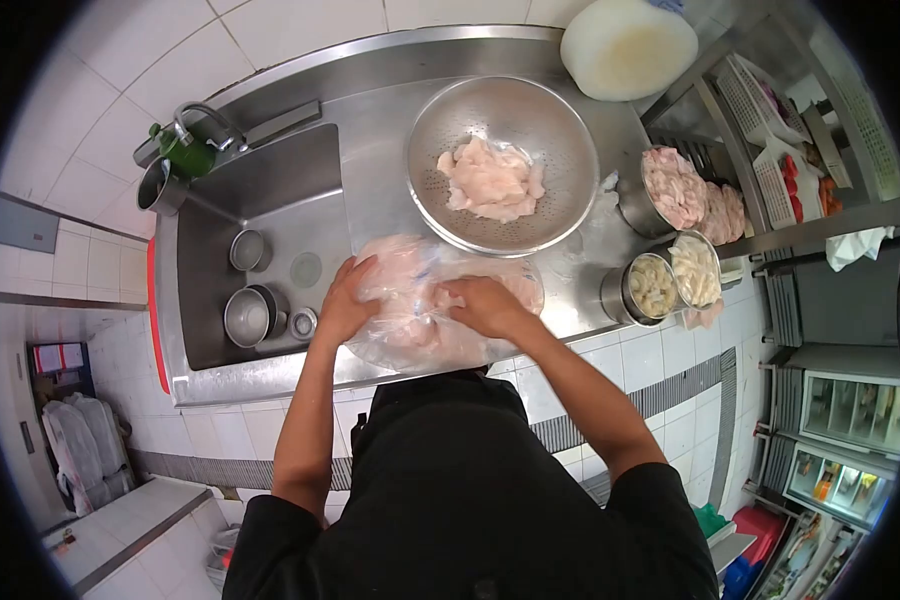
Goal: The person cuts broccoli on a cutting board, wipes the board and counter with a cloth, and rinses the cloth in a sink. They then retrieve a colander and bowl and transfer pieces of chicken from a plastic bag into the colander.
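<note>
A clear plastic bag (pixel 425 335) of pale pink raw meat lies on the steel counter at its front edge. My left hand (pixel 346 305) grips the bag's left side, its fingertips partly hidden by the plastic. On the right part of the bag, my right hand (pixel 488 305) has its fingers curled into the plastic. Just behind the bag stands a large perforated steel colander (pixel 568 165), with a heap of similar raw meat pieces (pixel 492 180) in its middle.
Left of the bag is a steel sink (pixel 300 190) holding small metal bowls (pixel 247 316). A green container (pixel 188 152) stands by the faucet (pixel 208 120). Metal pots of food (pixel 652 287) and raw meat (pixel 675 185) crowd the right side. A round whitish block (pixel 630 50) sits behind.
</note>
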`<action>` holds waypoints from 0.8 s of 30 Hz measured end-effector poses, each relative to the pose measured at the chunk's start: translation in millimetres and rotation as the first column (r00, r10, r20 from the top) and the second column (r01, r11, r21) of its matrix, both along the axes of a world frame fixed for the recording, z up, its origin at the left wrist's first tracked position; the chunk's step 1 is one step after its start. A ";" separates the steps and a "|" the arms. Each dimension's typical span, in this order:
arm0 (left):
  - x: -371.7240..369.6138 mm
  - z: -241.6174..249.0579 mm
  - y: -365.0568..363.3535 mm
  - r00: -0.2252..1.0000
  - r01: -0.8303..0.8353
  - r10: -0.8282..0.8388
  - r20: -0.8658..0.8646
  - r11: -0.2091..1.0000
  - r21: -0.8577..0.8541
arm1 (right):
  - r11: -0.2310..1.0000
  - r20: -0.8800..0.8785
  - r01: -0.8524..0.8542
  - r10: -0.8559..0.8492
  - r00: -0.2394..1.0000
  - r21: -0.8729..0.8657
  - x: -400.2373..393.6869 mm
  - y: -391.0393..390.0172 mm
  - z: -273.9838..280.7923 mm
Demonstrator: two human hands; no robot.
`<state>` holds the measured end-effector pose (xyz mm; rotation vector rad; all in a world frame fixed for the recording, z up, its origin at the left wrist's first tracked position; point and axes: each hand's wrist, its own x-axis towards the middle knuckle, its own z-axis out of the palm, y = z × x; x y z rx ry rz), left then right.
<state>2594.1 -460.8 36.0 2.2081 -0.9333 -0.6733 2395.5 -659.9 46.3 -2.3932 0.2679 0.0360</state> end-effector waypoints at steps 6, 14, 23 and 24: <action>-1.0 3.5 14.7 0.982 0.121 -0.128 -0.139 0.991 -0.055 | 0.992 -0.047 0.063 -0.069 0.997 -0.112 27.6 21.0 19.7; -46.8 20.5 34.0 0.939 0.278 -0.253 0.234 0.957 -0.082 | 0.957 -0.184 -0.253 0.226 0.956 -0.140 57.7 5.6 28.2; -30.0 35.1 31.7 0.960 0.045 0.018 0.278 0.975 -0.219 | 0.998 -0.127 0.056 -0.051 0.991 0.032 68.7 16.2 67.9; -33.2 39.5 22.2 0.979 -0.019 0.079 0.190 0.954 -0.298 | 0.998 -0.126 0.052 -0.048 0.991 0.031 66.5 20.0 70.7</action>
